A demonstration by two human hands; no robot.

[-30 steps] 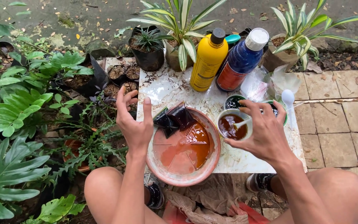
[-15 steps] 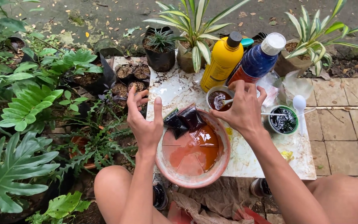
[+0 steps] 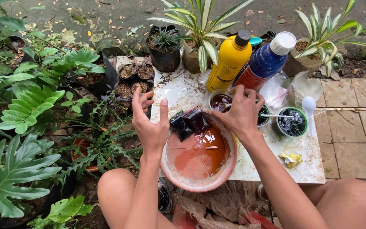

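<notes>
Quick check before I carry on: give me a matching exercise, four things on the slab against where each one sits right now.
Things:
1. yellow bottle
2. blue bottle
3. pink basin
4. white spoon

Places:
A. near edge of the slab, holding orange-brown liquid
B. far edge, black cap, left of the other bottle
C. over the green-rimmed cup at the right
D. far edge, white cap, leaning

Pairs: 1-B, 2-D, 3-A, 4-C
</notes>
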